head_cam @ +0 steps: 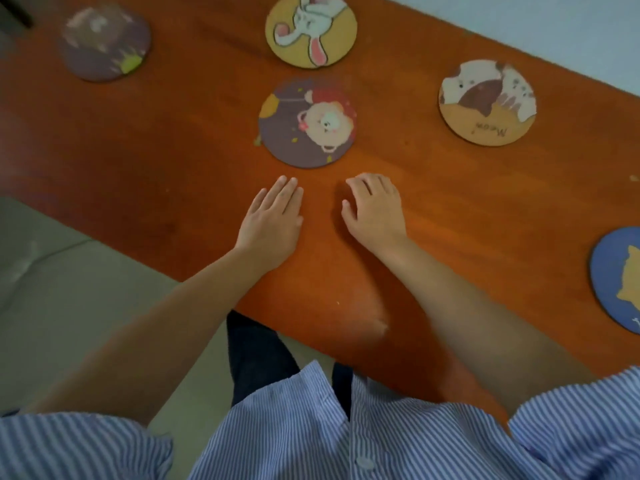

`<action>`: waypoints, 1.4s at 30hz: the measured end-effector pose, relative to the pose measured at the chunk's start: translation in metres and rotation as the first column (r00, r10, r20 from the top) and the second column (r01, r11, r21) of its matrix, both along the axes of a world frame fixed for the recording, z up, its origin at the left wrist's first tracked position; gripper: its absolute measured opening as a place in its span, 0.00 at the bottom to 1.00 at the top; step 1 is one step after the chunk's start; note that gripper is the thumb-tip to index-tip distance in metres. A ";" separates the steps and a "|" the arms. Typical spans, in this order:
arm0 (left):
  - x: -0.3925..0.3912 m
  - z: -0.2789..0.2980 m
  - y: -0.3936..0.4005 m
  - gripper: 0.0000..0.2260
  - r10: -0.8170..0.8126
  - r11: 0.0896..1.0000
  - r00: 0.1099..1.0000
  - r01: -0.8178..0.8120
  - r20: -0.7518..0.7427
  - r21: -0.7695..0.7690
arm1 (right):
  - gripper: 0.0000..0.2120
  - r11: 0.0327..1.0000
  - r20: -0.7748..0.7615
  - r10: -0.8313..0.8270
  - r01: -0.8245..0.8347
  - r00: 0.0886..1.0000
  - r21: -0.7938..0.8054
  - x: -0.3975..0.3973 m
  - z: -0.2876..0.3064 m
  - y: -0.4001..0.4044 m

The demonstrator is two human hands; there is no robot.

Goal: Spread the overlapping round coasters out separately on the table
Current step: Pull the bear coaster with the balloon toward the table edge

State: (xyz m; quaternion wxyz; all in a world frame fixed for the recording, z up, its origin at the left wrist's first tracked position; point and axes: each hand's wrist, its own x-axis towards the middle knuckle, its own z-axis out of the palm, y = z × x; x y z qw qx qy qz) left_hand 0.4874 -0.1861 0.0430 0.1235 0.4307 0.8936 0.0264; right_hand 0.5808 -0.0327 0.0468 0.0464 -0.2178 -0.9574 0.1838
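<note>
Several round coasters lie apart on the orange-brown table (pixel 173 150), none touching another. A purple bear coaster (pixel 307 123) sits in the middle. Behind it lies a yellow rabbit coaster (pixel 311 29), and a blurred purple coaster (pixel 105 43) is at the far left. A tan cat coaster (pixel 487 102) lies to the right, and a blue coaster (pixel 618 280) is cut off by the right frame edge. My left hand (pixel 273 221) rests flat on the table just in front of the bear coaster, holding nothing. My right hand (pixel 375 207) rests beside it with fingers slightly curled, holding nothing.
The table's near edge runs diagonally from the left down to my torso, with grey floor (pixel 69 289) beyond it. The far edge runs along the upper right against a pale floor or wall (pixel 554 26). My striped shirt (pixel 346 438) fills the bottom.
</note>
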 end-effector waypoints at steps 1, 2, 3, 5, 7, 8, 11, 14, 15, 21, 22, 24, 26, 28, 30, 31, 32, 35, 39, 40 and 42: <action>-0.019 -0.001 -0.001 0.22 -0.044 0.999 0.999 0.044 -0.002 0.001 | 0.15 0.999 -0.005 -0.033 0.033 0.999 0.019 -0.018 0.000 -0.004; -0.037 -0.001 -0.003 0.22 -0.085 0.996 0.996 0.085 0.011 -0.001 | 0.15 0.997 -0.009 -0.070 0.070 0.997 0.037 -0.034 0.001 -0.007; -0.054 -0.002 -0.005 0.22 -0.121 0.993 0.992 0.121 0.027 -0.004 | 0.14 0.993 -0.009 -0.106 0.106 0.994 0.056 -0.049 0.001 -0.011; -0.087 -0.005 -0.013 0.23 -0.186 0.982 0.981 0.187 0.052 -0.007 | 0.15 0.985 0.026 -0.156 0.153 0.987 0.079 -0.073 0.001 -0.018; -0.119 -0.008 -0.019 0.24 -0.233 0.972 0.970 0.235 0.072 -0.017 | 0.17 0.985 0.131 -0.162 0.153 0.978 0.077 -0.089 0.000 -0.022; -0.133 -0.009 -0.023 0.24 -0.243 0.969 0.966 0.247 0.085 -0.029 | 0.18 0.986 0.182 -0.160 0.148 0.970 0.079 -0.095 -0.001 -0.023; -0.165 -0.016 -0.031 0.25 -0.311 0.945 0.944 0.320 0.113 -0.063 | 0.14 0.981 0.224 -0.174 0.150 0.959 0.119 -0.107 0.003 -0.033; -0.174 -0.022 -0.035 0.25 -0.384 0.921 0.916 0.388 0.116 -0.021 | 0.10 0.962 0.246 -0.145 0.078 0.958 0.263 -0.110 0.009 -0.044; -0.174 -0.024 -0.036 0.25 -0.388 0.921 0.915 0.390 0.109 -0.004 | 0.11 0.956 0.243 -0.128 0.054 0.962 0.290 -0.111 0.008 -0.047; -0.172 -0.020 -0.037 0.27 -0.360 0.932 0.922 0.347 0.144 0.105 | 0.05 0.948 0.202 -0.084 0.015 0.976 0.319 -0.112 0.014 -0.054; -0.170 -0.016 -0.036 0.28 -0.316 0.944 0.930 0.288 0.186 0.163 | 0.09 0.949 0.178 -0.083 0.023 0.980 0.315 -0.109 0.016 -0.060; -0.162 -0.005 -0.031 0.28 -0.122 0.964 0.917 0.019 0.381 0.264 | 0.11 0.955 0.139 -0.084 0.039 0.987 0.296 -0.097 0.015 -0.077; -0.149 0.006 -0.024 0.28 0.114 0.942 0.761 -0.286 0.639 0.173 | 0.05 0.968 0.084 -0.083 0.061 0.993 0.242 -0.079 0.013 -0.098; -0.135 0.009 -0.022 0.23 0.193 0.916 0.601 -0.393 0.776 0.076 | 0.09 0.979 0.043 -0.107 0.097 0.993 0.180 -0.059 0.010 -0.118; -0.123 0.011 -0.021 0.18 0.133 0.946 0.575 -0.317 0.807 0.071 | 0.06 0.981 0.014 -0.090 0.087 0.996 0.173 -0.040 0.010 -0.135; -0.118 0.013 -0.021 0.18 0.088 0.967 0.585 -0.245 0.806 0.072 | 0.04 0.984 -0.007 -0.076 0.077 0.997 0.164 -0.030 0.010 -0.141; -0.116 0.015 -0.019 0.17 0.035 0.986 0.605 -0.153 0.795 0.073 | 0.06 0.986 -0.027 -0.092 0.095 0.995 0.137 -0.022 0.012 -0.144; -0.108 0.018 -0.008 0.18 -0.144 0.989 0.661 0.119 0.736 0.087 | 0.12 0.941 -0.016 -0.330 0.330 0.944 0.071 0.004 0.016 -0.126; -0.084 0.022 0.016 0.16 -0.285 0.958 0.661 0.229 0.695 0.175 | 0.26 0.719 0.251 -0.621 0.667 0.743 -0.196 0.027 0.014 -0.090; -0.078 0.024 0.022 0.15 -0.302 0.953 0.660 0.232 0.688 0.195 | 0.26 0.672 0.254 -0.643 0.691 0.723 -0.265 0.028 0.013 -0.083; -0.069 0.026 0.031 0.17 -0.316 0.949 0.675 0.220 0.667 0.227 | 0.22 0.617 0.262 -0.661 0.708 0.703 -0.344 0.025 0.011 -0.074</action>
